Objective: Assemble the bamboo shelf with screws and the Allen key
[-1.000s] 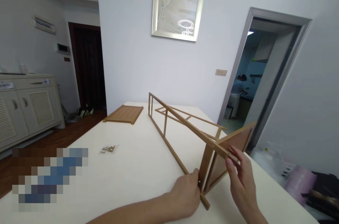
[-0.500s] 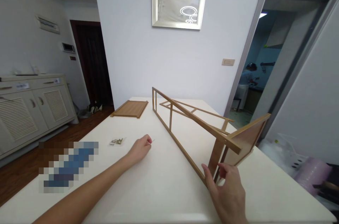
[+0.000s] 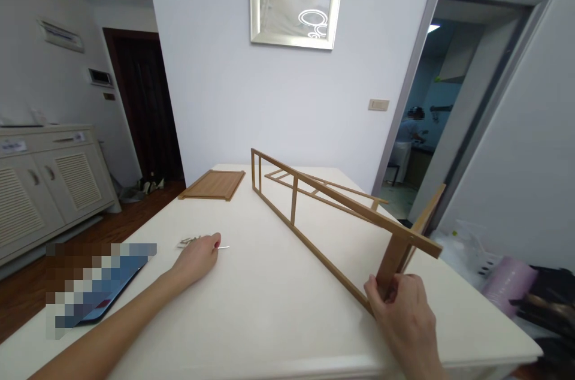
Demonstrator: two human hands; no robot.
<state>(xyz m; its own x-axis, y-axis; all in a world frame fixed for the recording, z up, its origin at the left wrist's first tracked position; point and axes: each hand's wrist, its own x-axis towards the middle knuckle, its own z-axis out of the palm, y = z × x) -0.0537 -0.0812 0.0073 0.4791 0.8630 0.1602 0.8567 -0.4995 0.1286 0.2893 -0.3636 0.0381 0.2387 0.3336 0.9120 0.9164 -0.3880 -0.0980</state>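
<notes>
A long bamboo ladder-like frame [image 3: 314,203] stands on edge across the white table [image 3: 251,302]. My right hand [image 3: 402,314] is closed round its near upright post, holding it steady beside an attached wooden panel [image 3: 429,209]. My left hand [image 3: 197,257] reaches out over the table to a small pile of screws [image 3: 187,241], its fingers pinched on a thin metal tool whose tip [image 3: 223,247] sticks out to the right.
A loose bamboo shelf panel [image 3: 213,184] lies at the table's far left. A second frame [image 3: 323,183] lies flat behind the standing one. A blurred flat object [image 3: 99,284] is at the left edge. A person stands in the doorway [image 3: 406,146]. Bags [image 3: 507,281] sit to the right.
My left hand left the frame's near corner, swung left across the table and now rests by the screws. My right hand slid down to grip the frame's post.
</notes>
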